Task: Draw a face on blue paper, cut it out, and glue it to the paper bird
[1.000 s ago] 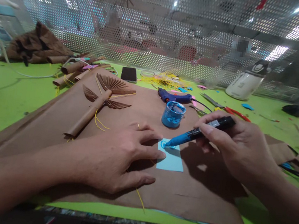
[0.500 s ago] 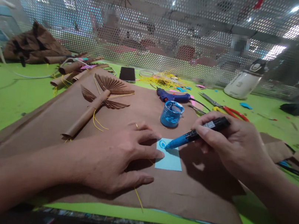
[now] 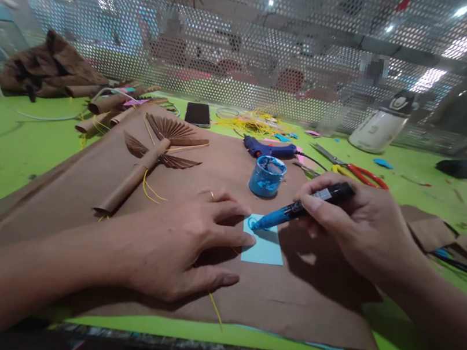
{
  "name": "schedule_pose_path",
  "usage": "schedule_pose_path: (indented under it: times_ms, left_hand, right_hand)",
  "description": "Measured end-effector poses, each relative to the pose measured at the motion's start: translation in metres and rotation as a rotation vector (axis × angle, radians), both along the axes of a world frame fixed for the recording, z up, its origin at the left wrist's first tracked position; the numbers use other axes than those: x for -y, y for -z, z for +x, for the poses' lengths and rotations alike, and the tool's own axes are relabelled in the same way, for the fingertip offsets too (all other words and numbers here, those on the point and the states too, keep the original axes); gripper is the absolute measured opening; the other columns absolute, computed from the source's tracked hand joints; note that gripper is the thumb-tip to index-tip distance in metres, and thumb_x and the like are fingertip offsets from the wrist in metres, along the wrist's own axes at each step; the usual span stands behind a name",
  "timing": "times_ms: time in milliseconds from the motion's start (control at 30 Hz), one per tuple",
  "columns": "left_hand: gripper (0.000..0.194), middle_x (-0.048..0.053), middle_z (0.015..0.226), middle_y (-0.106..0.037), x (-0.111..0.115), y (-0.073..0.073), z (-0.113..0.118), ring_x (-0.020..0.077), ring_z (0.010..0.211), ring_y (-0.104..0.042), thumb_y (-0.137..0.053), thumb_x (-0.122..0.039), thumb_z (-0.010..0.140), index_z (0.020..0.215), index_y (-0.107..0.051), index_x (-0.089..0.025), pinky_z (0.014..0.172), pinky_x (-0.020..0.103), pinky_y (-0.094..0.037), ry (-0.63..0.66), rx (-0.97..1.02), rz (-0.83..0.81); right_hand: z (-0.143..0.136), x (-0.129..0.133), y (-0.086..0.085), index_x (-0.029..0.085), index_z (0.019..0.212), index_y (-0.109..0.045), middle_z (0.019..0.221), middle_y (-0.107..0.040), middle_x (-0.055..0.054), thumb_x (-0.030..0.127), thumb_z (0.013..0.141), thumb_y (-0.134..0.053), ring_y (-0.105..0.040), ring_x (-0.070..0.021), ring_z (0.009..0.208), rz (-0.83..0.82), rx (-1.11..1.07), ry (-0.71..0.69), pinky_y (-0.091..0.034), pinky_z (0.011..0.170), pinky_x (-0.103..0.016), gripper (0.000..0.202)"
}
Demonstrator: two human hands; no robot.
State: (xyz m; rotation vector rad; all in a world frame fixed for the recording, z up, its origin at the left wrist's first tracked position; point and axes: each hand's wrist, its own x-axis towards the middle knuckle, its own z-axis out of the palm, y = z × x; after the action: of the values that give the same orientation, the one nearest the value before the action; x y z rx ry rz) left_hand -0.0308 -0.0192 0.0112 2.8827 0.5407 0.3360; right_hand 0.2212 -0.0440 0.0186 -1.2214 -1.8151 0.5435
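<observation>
My right hand [image 3: 341, 214] grips a black marker [image 3: 299, 208] with a blue-stained front end, its tip on the upper left of a light blue paper square [image 3: 264, 250]. Blue curved lines show there. My left hand [image 3: 189, 238] lies with fingers spread on brown paper [image 3: 299, 319], two fingertips on the square's left edge. Behind the square stands an open jar of blue paint [image 3: 267, 177]. Left of it lies a rolled brown paper figure [image 3: 131, 183] with pleated fans and yellow string.
Farther back are a blue glue gun [image 3: 270, 149], red-handled scissors [image 3: 365, 176], a phone [image 3: 198, 114], yellow strings [image 3: 258, 125] and a white bottle [image 3: 379, 126]. Brown rolls [image 3: 103, 106] lie back left. A perforated metal screen [image 3: 236, 41] rises behind.
The marker tip has moved slightly left on the blue square, along with my right hand. My left hand holds its place on the paper. The whole view has shifted a little.
</observation>
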Motion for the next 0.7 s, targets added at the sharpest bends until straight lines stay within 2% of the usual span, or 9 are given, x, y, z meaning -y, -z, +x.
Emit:
schedule_pose_path:
  times_ms: [200,400,700]
  left_hand:
    - [0.035,0.015,0.125,-0.062,-0.0006,0.0002,0.0004,0.0316,0.11,-0.057,-0.056,-0.042,0.093,0.12,-0.067,-0.022,0.097,0.049,-0.043,-0.012,-0.01,-0.005]
    - [0.034,0.015,0.124,-0.062,-0.0006,0.0005,0.0004,0.0324,0.111,-0.057,-0.056,-0.042,0.094,0.118,-0.067,-0.021,0.097,0.049,-0.044,-0.006,-0.01,-0.018]
    - [0.035,0.015,0.123,-0.063,-0.0018,0.0009,-0.0003,0.0321,0.11,-0.057,-0.058,-0.041,0.092,0.119,-0.067,-0.021,0.097,0.049,-0.045,0.002,0.012,-0.016]
  right_hand:
    - [0.0037,-0.0013,-0.0007,0.019,0.078,-0.062,0.051,-0.056,0.004,0.022,0.087,-0.061,-0.049,-0.0092,0.042,-0.029,0.007,0.037,-0.038,0.042,-0.02,0.009]
    - [0.0032,-0.0008,-0.0031,0.019,0.075,-0.062,0.053,-0.058,0.002,0.022,0.088,-0.061,-0.056,-0.0118,0.048,-0.047,-0.055,0.052,-0.046,0.05,-0.024,0.014]
    - [0.0024,-0.0002,-0.0023,0.02,0.077,-0.062,0.051,-0.058,0.004,0.021,0.087,-0.062,-0.052,-0.0096,0.043,-0.071,-0.036,0.026,-0.042,0.044,-0.02,0.01]
